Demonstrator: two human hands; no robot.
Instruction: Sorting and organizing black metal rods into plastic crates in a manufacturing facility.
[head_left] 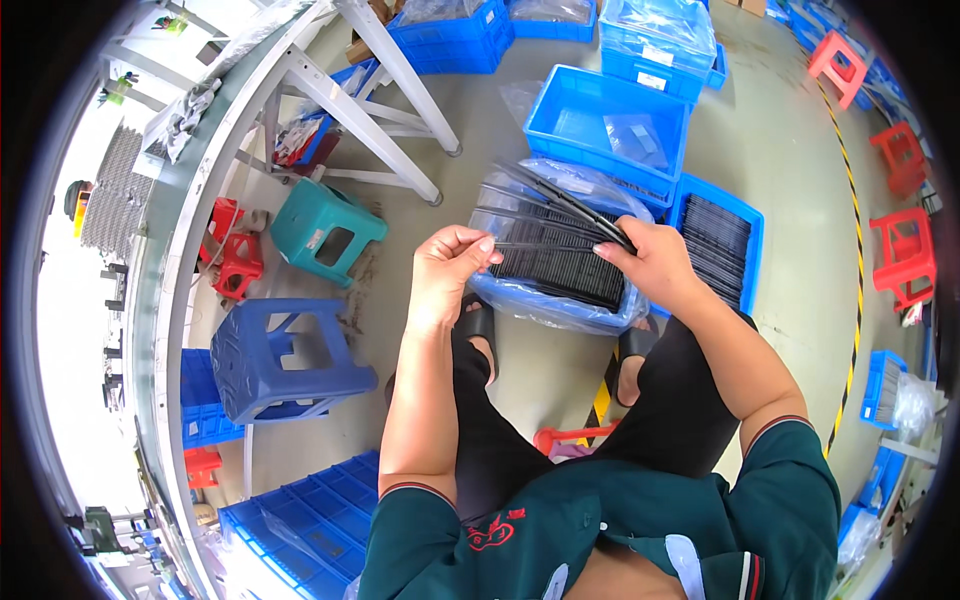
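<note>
My right hand (652, 262) is closed round a fanned bundle of long thin black strips (558, 200), which point up and to the left. One thin strip (545, 246) lies apart from the bundle and spans the gap between my two hands. The thumb and fingers of my left hand (450, 265) pinch together at its left end. Below both hands stands a blue crate lined with clear plastic (560, 312), holding rows of similar black strips (560, 272). Its far part is partly hidden by the bundle.
Another blue crate of black strips (718, 240) stands at the right, and an open blue crate (610, 125) beyond. A teal stool (325, 225), a blue stool (285, 360) and a long workbench (185, 250) are at the left. Red stools (903, 258) line the far right.
</note>
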